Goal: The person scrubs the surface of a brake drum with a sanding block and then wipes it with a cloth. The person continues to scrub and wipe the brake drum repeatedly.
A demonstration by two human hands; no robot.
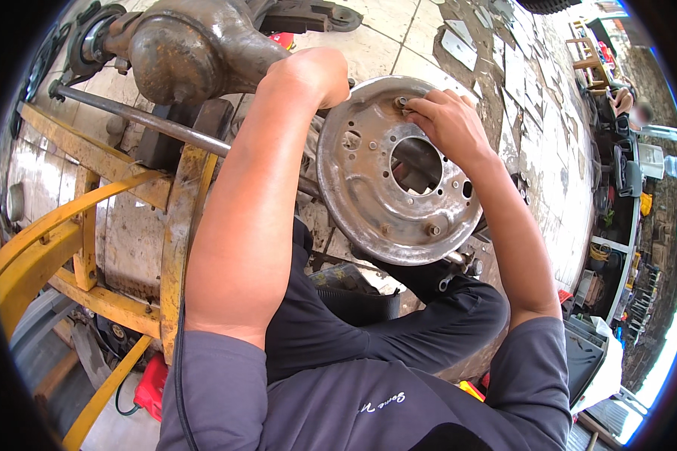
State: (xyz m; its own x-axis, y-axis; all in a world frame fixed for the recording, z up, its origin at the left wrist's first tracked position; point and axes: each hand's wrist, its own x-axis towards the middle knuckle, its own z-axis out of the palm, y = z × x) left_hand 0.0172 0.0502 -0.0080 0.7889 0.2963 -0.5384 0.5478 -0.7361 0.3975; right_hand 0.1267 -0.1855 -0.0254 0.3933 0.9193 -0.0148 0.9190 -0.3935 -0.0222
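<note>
A round, worn steel brake backing plate (353, 169) stands tilted in front of me, with a large centre hole and several smaller holes. My right hand (450, 124) is at its upper part, thumb and fingers closed around a bolt (402, 102) that sticks out of the face. My left hand (320, 74) reaches to the plate's upper left edge, bent at the wrist; its fingers are hidden behind the wrist and the rim. Beyond that hand lies a rusty axle housing (177, 56). Another bolt (433, 230) sits low on the plate.
A yellow metal frame (120, 304) stands at the left, with a steel rod (139, 120) passing above it. My crossed legs (429, 316) are just below the plate. Broken tiles (459, 49) lie on the floor at far right. Shelves with tools (632, 301) line the right side.
</note>
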